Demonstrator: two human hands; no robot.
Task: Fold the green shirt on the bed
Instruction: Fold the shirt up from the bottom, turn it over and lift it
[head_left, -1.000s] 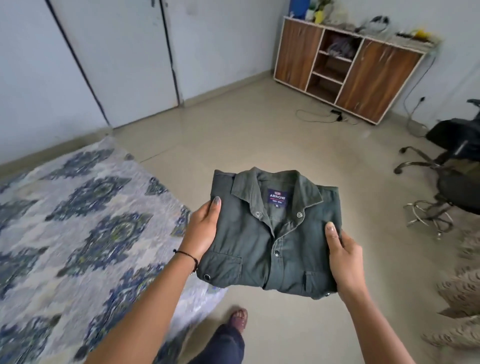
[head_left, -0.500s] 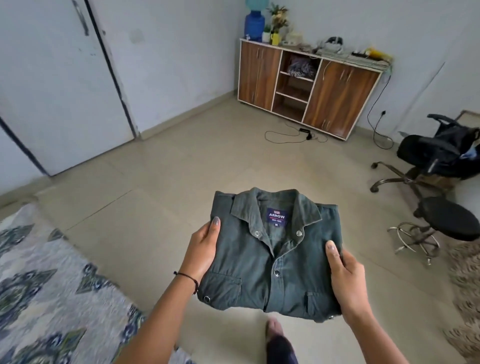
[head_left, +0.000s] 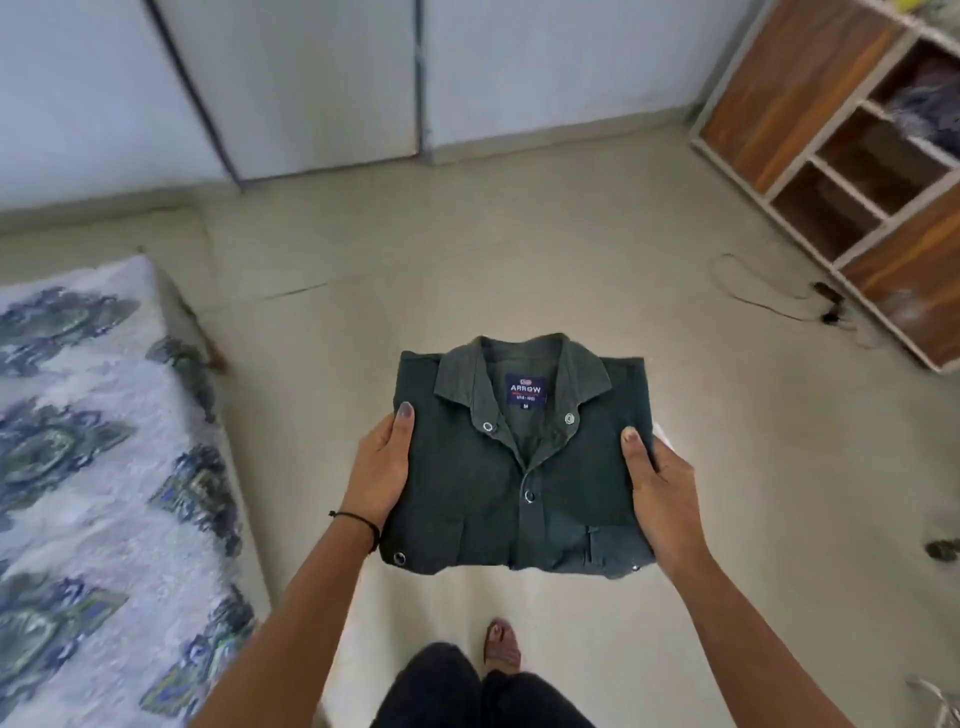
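Note:
The green shirt (head_left: 519, 467) is folded into a neat rectangle, collar and blue label facing up. I hold it level in the air over the floor, away from the bed. My left hand (head_left: 379, 467) grips its left edge with the thumb on top. My right hand (head_left: 662, 488) grips its right edge the same way. The fingers of both hands are hidden under the cloth. The bed (head_left: 93, 467), with its blue and white patterned sheet, lies to my left.
A wooden cabinet (head_left: 841, 171) with open shelves stands at the right, with a black cable (head_left: 769, 301) on the floor before it. White doors (head_left: 311, 83) line the far wall. My legs and a foot (head_left: 501, 642) show below the shirt on the beige tiled floor.
The view has swung back left: the bed fills the left side again and the chair has gone out of sight. Both hands keep the same grip on the folded shirt.

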